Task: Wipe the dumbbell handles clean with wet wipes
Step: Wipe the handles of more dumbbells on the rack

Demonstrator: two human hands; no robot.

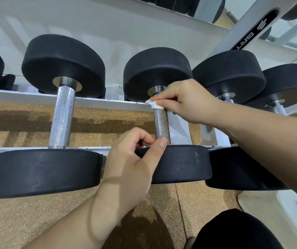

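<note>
Left hand (129, 164) beside knurled chrome handle (162, 124); crumpled wipe (154, 104).

White letters "GRT", end cut off, on black label (255, 29) of rack upright (237, 33)

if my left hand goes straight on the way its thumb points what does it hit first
The left hand would most likely meet the near end of the handle first; its thumb tip is almost there, though depth is unclear.

Speckled brown floor (27, 221), white wall (108, 33)
</note>
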